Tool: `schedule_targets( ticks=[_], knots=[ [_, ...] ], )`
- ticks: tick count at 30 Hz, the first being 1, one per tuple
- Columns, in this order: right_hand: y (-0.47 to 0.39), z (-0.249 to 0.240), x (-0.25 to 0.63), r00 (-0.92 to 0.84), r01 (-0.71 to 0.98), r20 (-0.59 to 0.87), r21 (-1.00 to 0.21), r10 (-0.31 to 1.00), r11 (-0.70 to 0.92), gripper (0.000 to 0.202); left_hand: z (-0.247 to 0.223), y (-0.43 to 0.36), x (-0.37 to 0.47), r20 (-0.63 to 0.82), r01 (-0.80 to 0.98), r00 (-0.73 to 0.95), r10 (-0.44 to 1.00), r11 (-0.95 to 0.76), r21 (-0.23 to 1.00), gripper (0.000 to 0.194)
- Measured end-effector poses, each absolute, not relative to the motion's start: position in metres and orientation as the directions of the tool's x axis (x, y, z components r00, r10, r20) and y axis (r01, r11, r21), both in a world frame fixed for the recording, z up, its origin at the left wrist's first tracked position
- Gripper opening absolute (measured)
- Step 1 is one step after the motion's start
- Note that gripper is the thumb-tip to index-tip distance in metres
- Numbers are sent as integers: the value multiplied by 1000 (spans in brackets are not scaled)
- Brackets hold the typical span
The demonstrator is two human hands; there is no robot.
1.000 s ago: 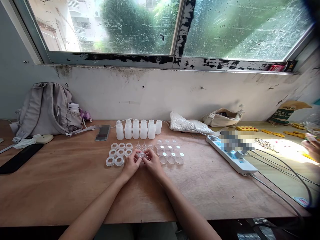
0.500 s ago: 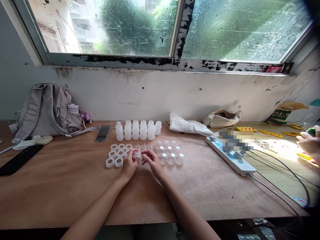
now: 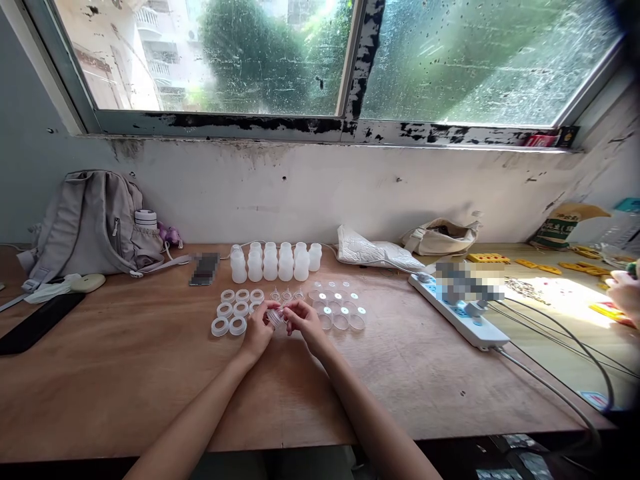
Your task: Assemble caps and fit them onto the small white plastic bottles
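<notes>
My left hand (image 3: 259, 328) is closed around a clear ribbed screw ring (image 3: 275, 317), held tilted just above the table. My right hand (image 3: 306, 321) meets it from the other side, thumb and fingers pinched together at the ring's edge; what they grip is too small to make out. Beyond the hands stand several small clear teats (image 3: 287, 295). Rows of whitish screw rings (image 3: 220, 326) lie to the left. Clear round covers (image 3: 341, 322) are lined up on the right, some with small white discs (image 3: 327, 311) on or beside them.
Frosted white bottles (image 3: 271, 263) stand in rows towards the wall. A phone (image 3: 204, 269) lies left of them, a grey backpack (image 3: 95, 220) farther left. On the right are a white padded bag (image 3: 373, 250), a power strip (image 3: 460, 313) with cables, and another person's hand (image 3: 624, 290).
The ring has tilted in my left hand, its ribbed side now showing more. My right fingers remain close against it. At the right edge, the other person's hand has shifted outward.
</notes>
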State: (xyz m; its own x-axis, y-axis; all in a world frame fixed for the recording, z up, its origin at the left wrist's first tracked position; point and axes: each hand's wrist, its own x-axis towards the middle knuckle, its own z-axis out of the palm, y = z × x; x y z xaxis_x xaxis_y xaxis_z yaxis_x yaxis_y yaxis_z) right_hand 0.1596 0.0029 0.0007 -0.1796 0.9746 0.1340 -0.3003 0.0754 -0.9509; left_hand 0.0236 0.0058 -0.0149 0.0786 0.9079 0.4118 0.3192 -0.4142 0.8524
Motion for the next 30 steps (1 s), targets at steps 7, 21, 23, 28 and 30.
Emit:
schedule_targets(
  ticks=[7, 21, 23, 28, 30],
  knots=[
    [4, -5, 156, -125, -288, 174, -948, 977, 132, 24, -14, 6, 24, 384, 304, 103, 918, -397, 866, 19],
    [3, 1, 162, 87, -373, 177, -907, 980, 197, 26, 13, 43, -1, 501, 691, -34, 865, -342, 637, 34],
    [3, 2, 162, 95, -381, 165, -905, 982, 189, 27, 26, 65, -8, 493, 745, -32, 870, -308, 592, 35],
    [3, 3, 163, 113, -405, 128, -900, 985, 164, 29, 54, 112, -17, 408, 854, 24, 913, -230, 466, 39],
    [3, 3, 164, 119, -416, 119, -896, 986, 158, 29, 59, 123, -17, 375, 883, 34, 926, -204, 423, 35]
  ],
)
